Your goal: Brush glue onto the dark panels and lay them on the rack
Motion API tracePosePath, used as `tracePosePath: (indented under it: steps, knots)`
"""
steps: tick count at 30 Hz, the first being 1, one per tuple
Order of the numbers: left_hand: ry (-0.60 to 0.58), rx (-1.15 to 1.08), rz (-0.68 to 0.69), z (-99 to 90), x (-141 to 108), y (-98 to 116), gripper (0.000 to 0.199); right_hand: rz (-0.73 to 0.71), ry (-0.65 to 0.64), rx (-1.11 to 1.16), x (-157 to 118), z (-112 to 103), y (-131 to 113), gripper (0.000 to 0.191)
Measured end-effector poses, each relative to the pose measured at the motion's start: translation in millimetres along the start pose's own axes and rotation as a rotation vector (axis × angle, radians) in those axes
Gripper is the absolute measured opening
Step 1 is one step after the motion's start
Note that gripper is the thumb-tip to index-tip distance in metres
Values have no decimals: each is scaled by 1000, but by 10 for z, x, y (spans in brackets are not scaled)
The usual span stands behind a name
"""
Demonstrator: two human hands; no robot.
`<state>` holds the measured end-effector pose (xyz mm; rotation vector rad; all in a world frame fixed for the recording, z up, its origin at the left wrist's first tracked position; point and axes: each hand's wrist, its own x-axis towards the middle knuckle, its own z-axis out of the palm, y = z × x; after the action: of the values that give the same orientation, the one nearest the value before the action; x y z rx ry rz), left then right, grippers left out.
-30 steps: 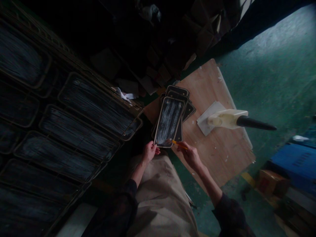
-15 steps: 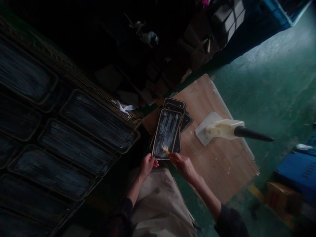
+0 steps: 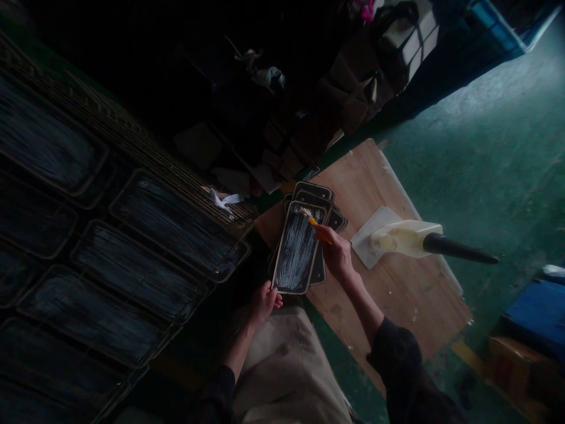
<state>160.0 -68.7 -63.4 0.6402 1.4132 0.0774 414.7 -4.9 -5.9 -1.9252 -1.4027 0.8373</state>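
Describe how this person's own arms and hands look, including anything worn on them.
The left hand and right hand are bare, without gloves. The dark fabric sleeves end well short of the hands. The picture is too dim to show any pattern.

Right hand (image 3: 338, 254) hides part of the brush (image 3: 312, 221). Top panel (image 3: 296, 253) covers most of the lower panels (image 3: 318, 273); count unclear. Rack panels (image 3: 42, 132) cut by left edge, blue box (image 3: 539, 315) by right, blue crate (image 3: 501, 26) by top. Pink item (image 3: 367, 12) too small to tell.
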Motion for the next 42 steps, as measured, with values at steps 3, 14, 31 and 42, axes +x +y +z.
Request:
tracePosePath:
  steps: [3,14,31,42]
  knots:
    - [15,-1,10,-8,1,-18,22,9,-127,27,-307,187,-141,27]
    - [-21,-28,6,-21,-7,-6,31,371,-353,394,-1444,298,-291,25]
    - [-73,0,24,-26,-90,74,33,397,-124,270,-1367,13,9,30]
    - [-122,-94,119,47,-401,380,33,436,397,298,-1291,-330,-285,30]
